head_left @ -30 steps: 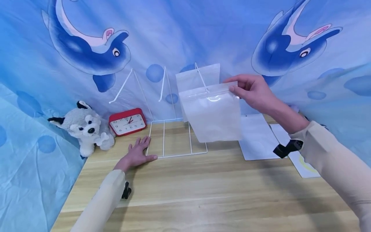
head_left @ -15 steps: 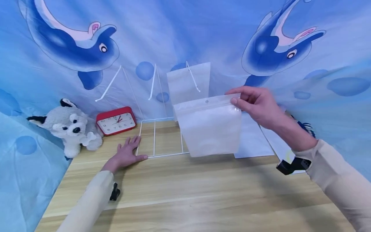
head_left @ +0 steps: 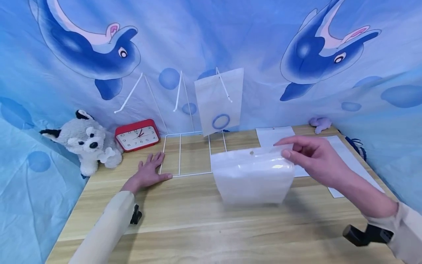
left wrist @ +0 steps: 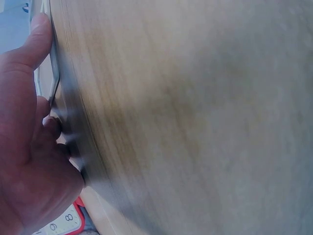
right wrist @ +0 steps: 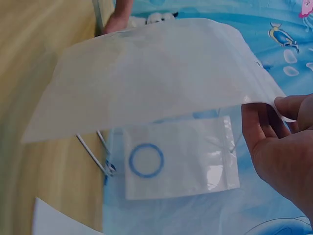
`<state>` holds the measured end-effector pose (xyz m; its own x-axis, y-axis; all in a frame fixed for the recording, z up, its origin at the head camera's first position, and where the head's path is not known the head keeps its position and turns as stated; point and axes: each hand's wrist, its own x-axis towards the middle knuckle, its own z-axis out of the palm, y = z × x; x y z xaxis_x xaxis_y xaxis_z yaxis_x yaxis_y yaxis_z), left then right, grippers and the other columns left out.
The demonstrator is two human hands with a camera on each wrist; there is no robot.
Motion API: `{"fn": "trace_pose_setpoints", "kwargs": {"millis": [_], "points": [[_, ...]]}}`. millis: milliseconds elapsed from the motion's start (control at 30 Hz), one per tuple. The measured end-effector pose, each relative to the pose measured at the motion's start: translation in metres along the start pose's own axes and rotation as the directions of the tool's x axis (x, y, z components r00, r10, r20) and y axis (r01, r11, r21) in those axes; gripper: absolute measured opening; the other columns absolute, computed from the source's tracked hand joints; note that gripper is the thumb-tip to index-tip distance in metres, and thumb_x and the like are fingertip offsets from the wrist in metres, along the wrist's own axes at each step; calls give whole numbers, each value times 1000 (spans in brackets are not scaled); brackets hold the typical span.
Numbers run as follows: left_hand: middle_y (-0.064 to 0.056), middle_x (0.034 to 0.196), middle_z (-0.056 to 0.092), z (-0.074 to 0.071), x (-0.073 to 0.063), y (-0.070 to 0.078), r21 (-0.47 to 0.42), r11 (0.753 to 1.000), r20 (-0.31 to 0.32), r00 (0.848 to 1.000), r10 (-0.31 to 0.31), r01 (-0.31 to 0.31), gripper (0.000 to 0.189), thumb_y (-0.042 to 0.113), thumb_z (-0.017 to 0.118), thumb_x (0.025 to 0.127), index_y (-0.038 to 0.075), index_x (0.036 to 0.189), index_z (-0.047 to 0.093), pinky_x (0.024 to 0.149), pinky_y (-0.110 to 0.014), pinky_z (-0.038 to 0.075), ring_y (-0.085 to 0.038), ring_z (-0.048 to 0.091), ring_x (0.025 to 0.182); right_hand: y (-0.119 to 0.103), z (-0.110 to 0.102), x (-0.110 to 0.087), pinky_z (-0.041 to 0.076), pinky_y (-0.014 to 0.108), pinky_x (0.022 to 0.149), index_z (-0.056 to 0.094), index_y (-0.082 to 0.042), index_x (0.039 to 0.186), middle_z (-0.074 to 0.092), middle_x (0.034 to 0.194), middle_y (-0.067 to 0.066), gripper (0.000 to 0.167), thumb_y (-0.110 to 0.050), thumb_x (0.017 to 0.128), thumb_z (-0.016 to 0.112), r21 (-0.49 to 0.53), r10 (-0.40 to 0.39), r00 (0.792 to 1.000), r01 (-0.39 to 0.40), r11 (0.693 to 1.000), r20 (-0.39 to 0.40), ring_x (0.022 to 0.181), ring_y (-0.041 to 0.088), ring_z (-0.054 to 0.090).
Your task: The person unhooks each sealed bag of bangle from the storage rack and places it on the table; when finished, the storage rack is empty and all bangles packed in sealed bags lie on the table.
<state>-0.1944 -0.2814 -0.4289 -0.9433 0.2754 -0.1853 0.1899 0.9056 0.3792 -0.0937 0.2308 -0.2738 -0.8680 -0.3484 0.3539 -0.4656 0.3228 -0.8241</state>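
A white zip-lock bag (head_left: 254,179) with a hang hole near its top edge is in the air over the table. My right hand (head_left: 313,157) pinches it by its upper right corner, thumb in front. In the right wrist view the bag (right wrist: 146,78) spreads out from the pinch. My left hand (head_left: 148,172) rests, fingers spread, at the left front corner of a white wire rack (head_left: 192,174). In the left wrist view its thumb (left wrist: 39,41) lies along the wire. Another white bag (head_left: 219,99), marked with a blue ring, hangs on the rack's right hook.
A red clock (head_left: 137,135) and a plush dog (head_left: 92,143) stand left of the rack. White flat sheets or bags (head_left: 356,161) lie at the right. A small purple object (head_left: 319,124) sits at the back. A blue curtain (head_left: 250,44) with dolphins closes off the back.
My right hand has drawn the held bag off the right hook, then down and toward me. The hanging bag behind it now shows its blue ring. My left hand has stayed on the rack corner.
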Motion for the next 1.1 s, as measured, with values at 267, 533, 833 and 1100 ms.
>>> {"fn": "trace_pose_setpoints", "kwargs": {"millis": [267,533,833,1100], "points": [[-28,162,9,-2,2,3,-4,1000,6,1000,0,0,107,62,66,87,-2,158,17,107,-74,-5,-53,-2,145,21,4,-29,31,35,40,72,-13,119,39,59,4,33,8,96,59,139,48,996,-57,989,69,49,21,37],[-28,162,10,-3,2,5,-2,1000,10,1000,-10,10,107,63,66,87,-2,158,17,107,-74,-5,-53,-2,145,50,10,-11,42,32,47,69,-10,123,54,69,7,24,-14,100,64,-8,192,979,-192,981,66,58,22,49],[-26,163,9,-3,-1,6,-11,1000,16,1000,-15,16,106,62,66,87,-1,158,17,108,-73,-5,-52,-2,146,79,20,16,42,32,52,65,-9,130,47,63,7,31,-12,100,64,44,155,985,-158,986,75,58,21,47],[-27,163,9,-4,-2,7,-8,1000,16,1000,-21,22,106,61,66,87,-1,158,17,108,-74,-5,-53,-2,146,106,32,26,35,33,49,63,-4,129,44,60,4,30,-10,100,62,81,127,987,-135,988,96,54,20,42]]}}
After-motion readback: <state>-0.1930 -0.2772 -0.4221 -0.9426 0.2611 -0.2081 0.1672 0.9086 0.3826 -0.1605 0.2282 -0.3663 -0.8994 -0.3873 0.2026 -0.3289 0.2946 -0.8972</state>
